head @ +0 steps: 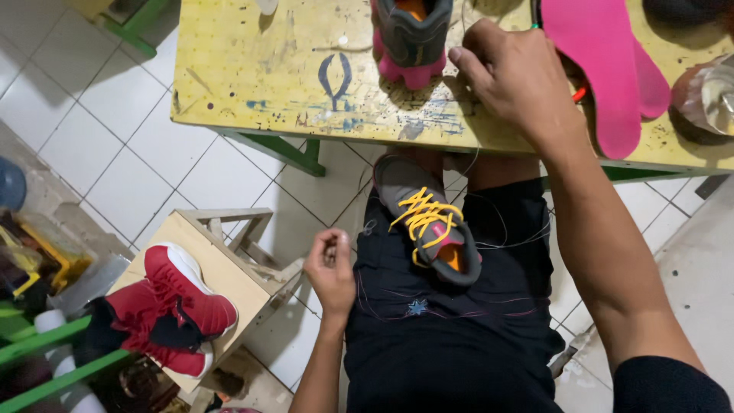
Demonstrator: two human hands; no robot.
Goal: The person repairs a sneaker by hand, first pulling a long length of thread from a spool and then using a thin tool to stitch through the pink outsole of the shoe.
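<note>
Left hand (330,269) hangs beside the thigh, fingers pinched on thin thread. Right hand (521,80) reaches up onto the yellow counter (260,69), fingers curled, grip unclear. Grey sneaker (428,222) with yellow laces rests on the lap.

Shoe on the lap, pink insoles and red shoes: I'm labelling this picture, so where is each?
Shoe on the lap (428,229), head view, on its yellow laces.
Pink insoles (604,61), head view, middle of the upper insole.
Red shoes (180,294), head view, side of the upper shoe.

2 red shoes (172,310) on a wooden stool (229,264) — 2 pink insoles (612,65) on the yellow table (260,69).
</note>
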